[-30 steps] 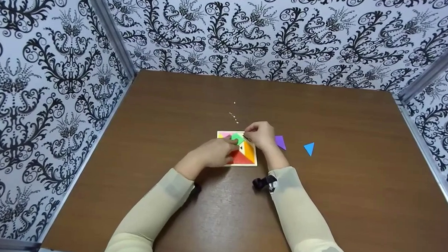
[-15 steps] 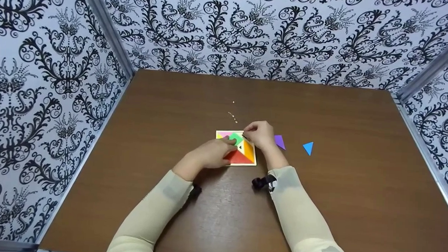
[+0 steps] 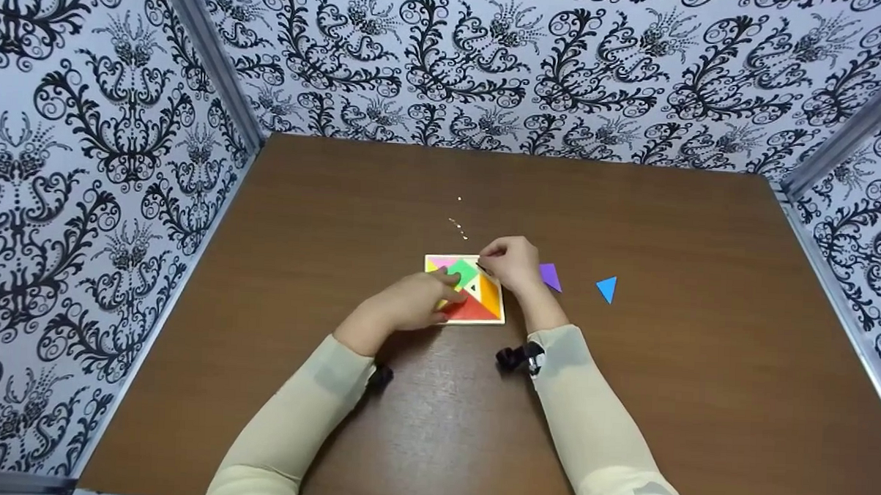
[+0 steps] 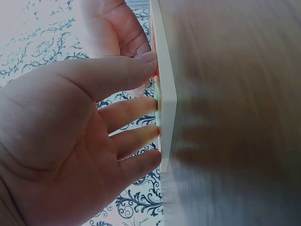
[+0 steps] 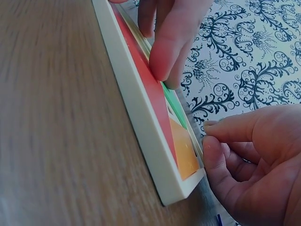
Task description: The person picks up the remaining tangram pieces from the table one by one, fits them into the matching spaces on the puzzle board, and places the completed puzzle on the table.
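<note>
Wallpaper with black scrollwork rose behind a brown table. The left hand rested loosely extended fingers on a square tray of bright pieces, near mid-table; the right hand hung over its far right corner. Rightward lay a partly hidden purple piece, then a blue triangle. Right fingertips pinched a thin dark sliver. Pale specks dotted the table beyond.

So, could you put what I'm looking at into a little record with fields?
Table: brown, wood-grained
Tray: pale, holding a red piece, green piece and orange piece, among others
Left grip: touches the tray's pieces
Right grip: pinches a dark sliver, too small to identify
Loose: purple piece and blue triangle, right of the tray
Beyond the tray: pale specks
</note>
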`<control>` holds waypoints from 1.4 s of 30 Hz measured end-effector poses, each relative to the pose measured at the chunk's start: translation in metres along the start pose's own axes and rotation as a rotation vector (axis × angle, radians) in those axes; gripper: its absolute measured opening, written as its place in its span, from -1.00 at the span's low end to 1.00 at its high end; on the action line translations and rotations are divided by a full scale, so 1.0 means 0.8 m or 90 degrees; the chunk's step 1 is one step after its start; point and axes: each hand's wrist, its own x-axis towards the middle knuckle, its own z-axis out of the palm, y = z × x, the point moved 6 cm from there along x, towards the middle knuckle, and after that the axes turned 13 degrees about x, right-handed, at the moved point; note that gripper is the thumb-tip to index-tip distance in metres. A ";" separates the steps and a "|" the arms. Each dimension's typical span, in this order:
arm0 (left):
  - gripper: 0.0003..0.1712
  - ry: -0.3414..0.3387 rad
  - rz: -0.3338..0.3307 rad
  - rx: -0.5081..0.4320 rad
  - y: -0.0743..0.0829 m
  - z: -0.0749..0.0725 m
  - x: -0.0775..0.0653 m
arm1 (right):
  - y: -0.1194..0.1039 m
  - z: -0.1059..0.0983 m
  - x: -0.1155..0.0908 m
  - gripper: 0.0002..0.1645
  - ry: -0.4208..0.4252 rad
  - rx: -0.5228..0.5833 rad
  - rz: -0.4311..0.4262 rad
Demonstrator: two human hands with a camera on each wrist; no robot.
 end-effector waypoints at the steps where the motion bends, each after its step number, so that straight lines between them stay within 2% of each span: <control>1: -0.53 -0.001 0.000 0.000 0.000 0.001 0.000 | 0.000 0.000 0.000 -0.88 0.001 -0.001 -0.001; 7: -0.51 -0.006 -0.005 -0.009 -0.003 0.002 -0.001 | 0.000 0.000 0.000 -0.89 -0.002 0.009 -0.007; 11: -0.52 0.000 -0.004 -0.006 -0.004 0.001 -0.002 | -0.006 -0.013 -0.003 -0.86 -0.014 0.040 -0.010; 17: -0.53 0.002 -0.015 -0.017 -0.004 0.002 -0.004 | -0.007 -0.063 -0.006 -0.82 0.014 0.070 -0.028; 24: -0.56 0.015 -0.003 -0.020 -0.001 -0.003 -0.006 | 0.007 -0.125 -0.010 -0.80 0.069 0.006 -0.029; 34: -0.55 0.005 -0.011 -0.017 -0.001 -0.001 -0.006 | 0.038 -0.189 -0.028 -0.75 0.097 -0.031 0.032; 42: -0.54 0.002 -0.016 -0.018 -0.001 -0.001 -0.006 | 0.060 -0.227 -0.038 -0.67 0.083 -0.100 0.069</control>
